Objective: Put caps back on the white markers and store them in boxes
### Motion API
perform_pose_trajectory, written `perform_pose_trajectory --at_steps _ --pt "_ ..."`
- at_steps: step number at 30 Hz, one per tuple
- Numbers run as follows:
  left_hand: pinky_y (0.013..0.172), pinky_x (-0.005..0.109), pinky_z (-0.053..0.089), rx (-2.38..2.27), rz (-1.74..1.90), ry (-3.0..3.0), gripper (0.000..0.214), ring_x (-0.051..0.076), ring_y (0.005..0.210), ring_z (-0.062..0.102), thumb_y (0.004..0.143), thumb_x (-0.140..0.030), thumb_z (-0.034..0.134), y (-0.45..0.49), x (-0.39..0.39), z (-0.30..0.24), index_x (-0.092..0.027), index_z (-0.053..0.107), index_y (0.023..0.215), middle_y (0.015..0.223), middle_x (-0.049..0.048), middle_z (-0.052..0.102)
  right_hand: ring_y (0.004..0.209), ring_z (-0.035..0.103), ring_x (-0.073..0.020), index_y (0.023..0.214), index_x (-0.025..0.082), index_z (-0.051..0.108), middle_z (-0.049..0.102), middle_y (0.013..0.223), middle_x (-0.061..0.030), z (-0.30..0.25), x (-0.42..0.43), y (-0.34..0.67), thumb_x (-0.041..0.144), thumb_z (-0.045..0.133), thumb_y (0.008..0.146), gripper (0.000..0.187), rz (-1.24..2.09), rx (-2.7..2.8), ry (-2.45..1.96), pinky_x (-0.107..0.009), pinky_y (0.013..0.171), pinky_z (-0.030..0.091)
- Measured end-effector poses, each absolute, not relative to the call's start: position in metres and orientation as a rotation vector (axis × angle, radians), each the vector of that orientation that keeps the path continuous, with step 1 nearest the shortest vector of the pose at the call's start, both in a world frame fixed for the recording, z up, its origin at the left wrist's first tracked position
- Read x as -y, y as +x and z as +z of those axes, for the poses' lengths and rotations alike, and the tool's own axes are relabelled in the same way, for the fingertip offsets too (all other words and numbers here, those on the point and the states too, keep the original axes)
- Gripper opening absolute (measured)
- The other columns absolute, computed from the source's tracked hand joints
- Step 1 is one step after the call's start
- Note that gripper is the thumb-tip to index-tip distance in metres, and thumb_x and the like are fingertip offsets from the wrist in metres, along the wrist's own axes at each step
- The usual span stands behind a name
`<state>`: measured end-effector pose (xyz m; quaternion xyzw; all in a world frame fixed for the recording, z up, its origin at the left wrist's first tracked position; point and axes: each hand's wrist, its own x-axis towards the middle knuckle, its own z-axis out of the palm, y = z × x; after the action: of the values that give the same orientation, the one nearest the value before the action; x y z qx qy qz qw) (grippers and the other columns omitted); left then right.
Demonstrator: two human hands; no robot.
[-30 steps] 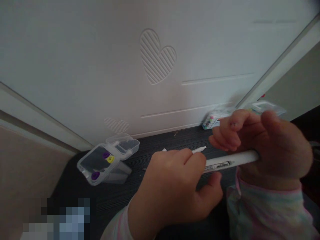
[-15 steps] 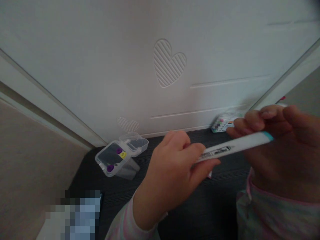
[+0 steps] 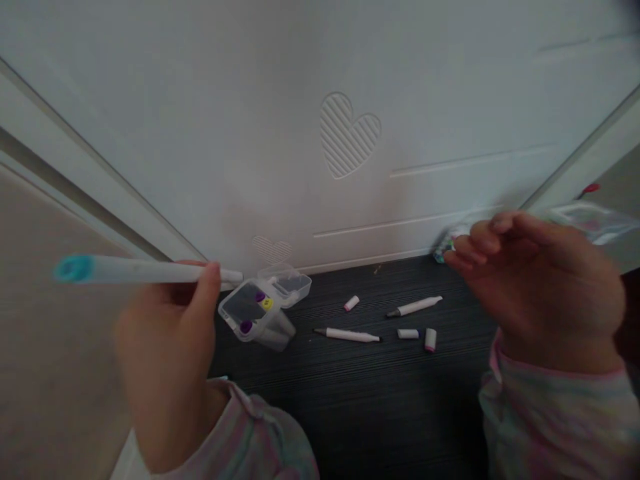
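Observation:
My left hand point(image 3: 170, 347) pinches a white marker point(image 3: 145, 270) between thumb and fingers. The marker lies almost level, its turquoise end pointing left and a narrower white end showing past my thumb. On the right, my right hand point(image 3: 540, 287) is raised with fingers loosely bent and slightly apart; no object shows in it. Between the hands, on a dark wood-grain surface point(image 3: 350, 400), lie two white markers with grey ends, one marker point(image 3: 353, 335) in front and another marker point(image 3: 417, 307) behind. Around them are a pink-edged cap point(image 3: 352, 303), a blue-edged cap point(image 3: 408, 333) and another cap point(image 3: 431, 340).
A clear plastic container point(image 3: 273, 333) with a flip lid and purple knobs stands just right of my left hand. A white panel point(image 3: 225, 133) with an embossed heart rises behind the surface. Partly behind my right hand is a pack of markers point(image 3: 443, 247), with clear plastic point(image 3: 600, 223) beyond.
My left hand has swung left with the marker, away from my right hand, and the marker's turquoise end now points left. The markers and caps on the surface have come into view. My right hand stays raised.

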<state>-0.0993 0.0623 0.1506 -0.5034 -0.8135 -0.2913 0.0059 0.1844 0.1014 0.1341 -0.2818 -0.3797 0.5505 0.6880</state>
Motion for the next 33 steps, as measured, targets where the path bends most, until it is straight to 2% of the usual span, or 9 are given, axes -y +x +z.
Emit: perform_pose_trajectory --at_steps 3,11,26,33 --pt "0.053 0.032 0.037 2.626 -0.629 -1.553 0.028 0.025 0.070 0.060 0.076 -0.046 0.042 -0.101 -0.074 0.154 -0.022 0.049 0.064 0.071 0.0068 0.063 0.054 0.042 -0.0093 0.061 0.016 0.061 0.045 0.055 0.0001 0.132 -0.102 0.181 0.022 0.050 0.076 0.019 1.266 0.894 -0.614 -0.024 0.052 0.037" --pt "0.054 0.029 0.038 2.608 -0.444 -1.871 0.029 0.024 0.071 0.061 0.078 -0.046 0.038 -0.107 -0.097 0.134 -0.021 0.052 0.074 0.078 0.0083 0.065 0.054 0.042 -0.0099 0.060 0.016 0.061 0.045 0.055 0.0003 0.131 -0.102 0.181 0.023 0.056 0.072 0.014 1.257 0.913 -0.630 -0.025 0.052 0.036" --pt "0.056 0.030 0.035 2.660 -0.404 -1.874 0.025 0.022 0.066 0.056 0.078 -0.044 0.040 -0.105 -0.097 0.137 -0.022 0.049 0.069 0.072 0.0050 0.060 0.054 0.041 -0.0098 0.061 0.017 0.059 0.045 0.054 0.0002 0.128 -0.105 0.179 0.021 0.052 0.075 0.017 1.242 0.946 -0.649 -0.025 0.052 0.035" --pt "0.054 0.028 0.035 2.506 -0.649 -1.777 0.024 0.018 0.061 0.054 0.078 -0.043 0.045 -0.090 -0.081 0.149 -0.022 0.054 0.077 0.067 0.0012 0.058 0.054 0.042 -0.0099 0.061 0.016 0.059 0.045 0.055 -0.0001 0.128 -0.104 0.181 0.021 0.051 0.076 0.018 1.250 0.949 -0.625 -0.025 0.052 0.035"
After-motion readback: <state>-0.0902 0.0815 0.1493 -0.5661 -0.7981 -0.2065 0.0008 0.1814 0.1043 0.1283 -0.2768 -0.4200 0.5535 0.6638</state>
